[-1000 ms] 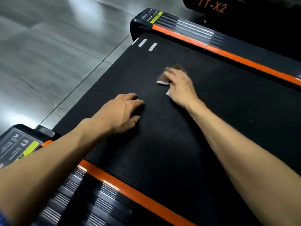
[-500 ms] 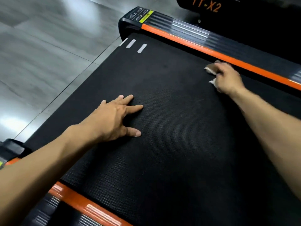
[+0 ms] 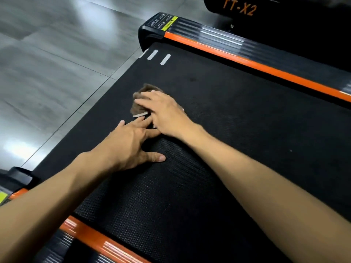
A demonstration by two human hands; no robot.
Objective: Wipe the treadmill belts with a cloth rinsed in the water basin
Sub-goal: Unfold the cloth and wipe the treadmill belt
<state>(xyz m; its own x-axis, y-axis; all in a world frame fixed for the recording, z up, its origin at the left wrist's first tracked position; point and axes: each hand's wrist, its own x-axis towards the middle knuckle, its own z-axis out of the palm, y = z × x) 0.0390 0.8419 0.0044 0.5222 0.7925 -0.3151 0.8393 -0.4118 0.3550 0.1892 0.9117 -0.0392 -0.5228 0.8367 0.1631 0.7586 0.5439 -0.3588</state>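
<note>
Looking down from the head camera, the person leans over a black treadmill belt (image 3: 237, 130) with both bare forearms stretched out across it. The right hand (image 3: 167, 112) lies flat on a brown cloth (image 3: 140, 103), fingers (image 3: 144, 100) straight and slightly spread, pressing the cloth onto the belt rather than gripping it. The cloth sits toward the left-hand end of the belt, a short way in from the 3 white dashes (image 3: 158, 56) printed near the belt's corner; a pale edge of it shows under the hand. The left hand (image 3: 131, 143) rests palm down on the belt just beside the right hand, its fingers (image 3: 141, 122) straight and apart, thumb out to the side, holding nothing. Its fingertips reach up to the cloth's near edge; whether they touch it I cannot tell.

An orange side rail (image 3: 256, 67) runs along the far edge of the belt, with a black end cap (image 3: 152, 29) carrying a yellow label (image 3: 171, 22). A second orange rail (image 3: 98, 240) borders the near edge. Beyond the far rail, orange letters (image 3: 240, 7) read "TT-X2" on a dark body. Grey floor tiles (image 3: 57, 73) lie to the left, blurred.
</note>
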